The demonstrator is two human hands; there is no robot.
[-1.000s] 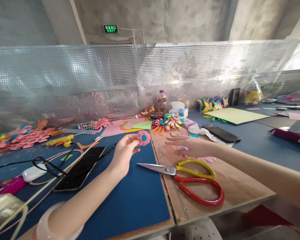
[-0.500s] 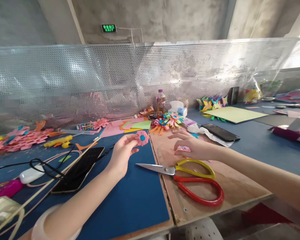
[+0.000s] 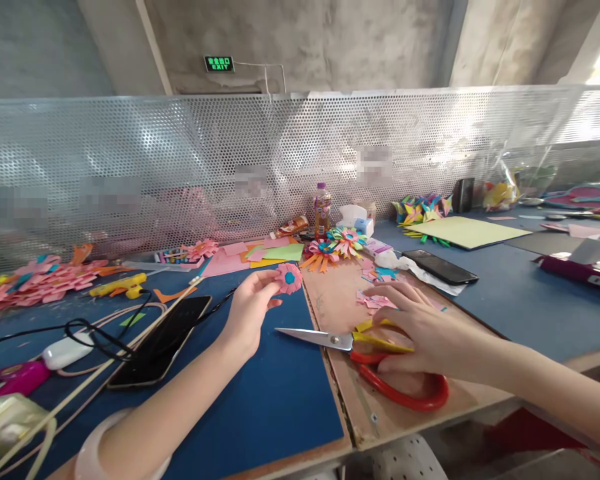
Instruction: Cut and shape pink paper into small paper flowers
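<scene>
Between thumb and fingers, my left hand (image 3: pixel 250 310) pinches a small pink paper flower (image 3: pixel 290 278) with a blue centre, held above the blue board. My right hand (image 3: pixel 415 327) hovers at the handles of the large scissors (image 3: pixel 337 340), fingers curved and apart, covering part of the yellow and red loops. Whether it touches the handles I cannot tell. The scissors' blades point left, across the seam between the blue board and the brown board (image 3: pixel 340 393). Just beyond my right fingers lie pink paper pieces (image 3: pixel 375 302).
A black phone (image 3: pixel 165 340) with cables lies left, near a yellow glue gun (image 3: pixel 119 286). Paper flowers (image 3: pixel 347 241) and a bottle (image 3: pixel 322 208) stand at the back. Another phone (image 3: pixel 440 267) lies right. A perforated metal screen (image 3: pixel 220 147) runs behind the table.
My right hand has moved from the pink paper pieces back toward me and right, over the scissors' handles. My left hand still holds the flower, nearly in place.
</scene>
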